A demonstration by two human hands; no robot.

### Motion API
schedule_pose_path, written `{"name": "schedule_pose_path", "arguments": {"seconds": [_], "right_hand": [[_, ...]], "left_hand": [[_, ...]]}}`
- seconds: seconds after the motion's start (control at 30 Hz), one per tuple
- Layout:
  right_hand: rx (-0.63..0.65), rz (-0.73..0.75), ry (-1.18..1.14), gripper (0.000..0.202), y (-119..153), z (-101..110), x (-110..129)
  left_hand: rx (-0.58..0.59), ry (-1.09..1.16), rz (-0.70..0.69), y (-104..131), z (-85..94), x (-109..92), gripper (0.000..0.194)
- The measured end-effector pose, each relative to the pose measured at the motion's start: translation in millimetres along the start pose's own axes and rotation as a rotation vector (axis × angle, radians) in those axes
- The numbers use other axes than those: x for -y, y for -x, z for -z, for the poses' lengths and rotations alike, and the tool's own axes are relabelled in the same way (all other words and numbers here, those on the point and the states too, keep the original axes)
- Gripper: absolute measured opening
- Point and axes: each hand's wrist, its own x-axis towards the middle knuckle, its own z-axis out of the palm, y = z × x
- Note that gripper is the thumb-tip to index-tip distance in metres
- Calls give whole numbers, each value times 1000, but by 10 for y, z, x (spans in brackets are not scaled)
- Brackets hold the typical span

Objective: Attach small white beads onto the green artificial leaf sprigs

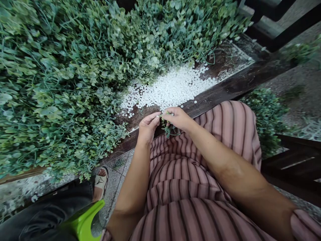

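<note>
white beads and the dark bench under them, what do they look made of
The small white round beads look like plastic: uniform, smooth, slightly glossy, though too small to be sure. The dark brown bench top looks like stained wood, with long grain streaks and a dull sheen, worn pale in patches.

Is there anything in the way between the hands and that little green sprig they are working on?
No, nothing visible. The left hand and the right hand both already pinch the small green sprig between their fingertips, above the dark wooden table. The pile of white beads lies just beyond, not between them.
</note>
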Motion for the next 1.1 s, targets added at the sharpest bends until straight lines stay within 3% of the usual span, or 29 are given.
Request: {"name": "schedule_pose_path", "arguments": {"seconds": [1.1], "right_hand": [[-39, -58, -37, 14, -9, -18, -49]], "left_hand": [[-7, 14, 43, -16, 10, 14, 27]]}}
